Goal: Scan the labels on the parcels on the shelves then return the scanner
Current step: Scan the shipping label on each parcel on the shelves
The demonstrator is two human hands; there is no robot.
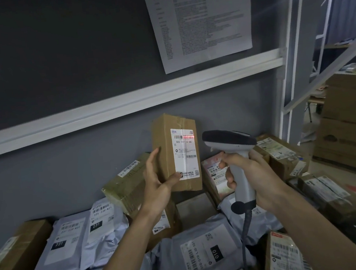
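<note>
A cardboard box (175,152) stands upright in the left hand (157,180), above a heap of parcels (107,228), with the scanner (233,151) in the right hand (248,176) just to its right, a printed sheet (201,21) on the wall above, and stacked cartons (350,122) far right.

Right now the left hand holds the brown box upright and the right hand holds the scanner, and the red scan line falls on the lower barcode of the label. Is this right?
Not quite. The left hand does hold the brown box upright and the right hand grips the scanner, but the head view shows the red scan line on the upper barcode of the label, not the lower one.
</note>
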